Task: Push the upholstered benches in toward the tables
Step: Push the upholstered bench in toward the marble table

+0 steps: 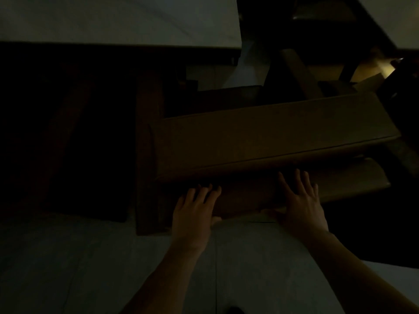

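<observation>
Brown upholstery covers the one bench (272,141) you face; it stands low and centre-right, angled, near the pale table (118,21) at upper left. You have two hands on its near side: your left hand (195,211) and right hand (301,200) both lie flat, fingers straight and slightly spread, pressing the padded edge. A second table (390,19) shows at upper right. Dark wooden framing (147,155) stands just left of the bench. Pale floor (90,268) lies beneath you.
</observation>
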The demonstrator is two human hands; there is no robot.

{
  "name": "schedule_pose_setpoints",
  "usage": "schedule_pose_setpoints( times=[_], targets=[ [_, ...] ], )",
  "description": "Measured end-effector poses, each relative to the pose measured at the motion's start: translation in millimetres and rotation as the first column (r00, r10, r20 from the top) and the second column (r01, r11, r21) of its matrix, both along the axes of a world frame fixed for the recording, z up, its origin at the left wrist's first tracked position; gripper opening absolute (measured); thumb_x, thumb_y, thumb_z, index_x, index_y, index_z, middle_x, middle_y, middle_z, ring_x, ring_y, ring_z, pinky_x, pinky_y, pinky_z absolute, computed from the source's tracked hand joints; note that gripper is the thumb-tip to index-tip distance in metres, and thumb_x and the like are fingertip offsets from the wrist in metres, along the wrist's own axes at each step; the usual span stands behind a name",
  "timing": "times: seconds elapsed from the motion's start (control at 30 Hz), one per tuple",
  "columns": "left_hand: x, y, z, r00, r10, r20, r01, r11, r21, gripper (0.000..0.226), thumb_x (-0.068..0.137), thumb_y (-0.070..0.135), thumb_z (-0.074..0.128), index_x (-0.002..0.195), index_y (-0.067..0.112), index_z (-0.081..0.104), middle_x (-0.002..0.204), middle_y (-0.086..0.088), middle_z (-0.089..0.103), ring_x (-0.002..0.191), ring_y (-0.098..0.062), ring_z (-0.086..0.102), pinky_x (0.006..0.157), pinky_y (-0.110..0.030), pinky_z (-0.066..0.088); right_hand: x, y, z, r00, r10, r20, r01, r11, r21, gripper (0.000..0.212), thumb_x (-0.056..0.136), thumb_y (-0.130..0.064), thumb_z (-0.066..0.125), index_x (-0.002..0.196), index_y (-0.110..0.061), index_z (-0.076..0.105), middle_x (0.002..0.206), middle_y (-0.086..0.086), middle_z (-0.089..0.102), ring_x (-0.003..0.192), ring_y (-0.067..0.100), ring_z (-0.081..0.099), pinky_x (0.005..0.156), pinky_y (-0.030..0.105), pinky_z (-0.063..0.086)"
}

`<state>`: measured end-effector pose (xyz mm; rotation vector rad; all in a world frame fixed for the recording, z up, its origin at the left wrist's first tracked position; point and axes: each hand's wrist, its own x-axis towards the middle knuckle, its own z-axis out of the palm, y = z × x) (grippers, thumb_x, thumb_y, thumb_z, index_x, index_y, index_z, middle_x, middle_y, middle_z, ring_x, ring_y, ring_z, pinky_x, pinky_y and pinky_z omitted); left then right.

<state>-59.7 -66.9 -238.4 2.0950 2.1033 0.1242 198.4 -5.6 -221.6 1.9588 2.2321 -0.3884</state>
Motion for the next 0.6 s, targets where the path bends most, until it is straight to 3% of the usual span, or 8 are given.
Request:
schedule_pose_setpoints(
  times=[0.27, 0.6],
  targets=[
    [-34.7, -18.2, -0.1, 0.999, -0.009, 0.031, 0.009, 1.000, 0.002, 0.074, 0.086, 0.051, 0.063, 0.149, 0.040, 0.024, 0.151, 0.012, 0.035, 0.137, -0.022, 0.030, 0.109, -0.040, 0.031, -38.1, -30.0, 8.1, 0.999, -0.024, 0.034, 0.025, 0.999, -0.030, 0.110, 0.069, -0.089, 0.023, 0.155, -0.034, -0.016, 0.164, 0.015, -0.020, 0.150, 0.033, -0.023, 0.124, 0.054, 0.002],
    [-84.3, -44.6, 3.3, 0.997, 0.062, 0.034, -0.062, 0.998, -0.004, 0.071, 0.087, 0.049, 0.063, 0.148, 0.043, 0.027, 0.150, 0.011, 0.036, 0.134, -0.020, 0.034, 0.107, -0.036, 0.030, -94.2, -60.0, 10.1, 1.000, -0.017, 0.007, 0.017, 0.998, -0.061, 0.108, 0.079, -0.085, 0.040, 0.156, -0.032, -0.015, 0.163, 0.017, -0.022, 0.149, 0.038, -0.022, 0.123, 0.058, 0.002]
  ],
)
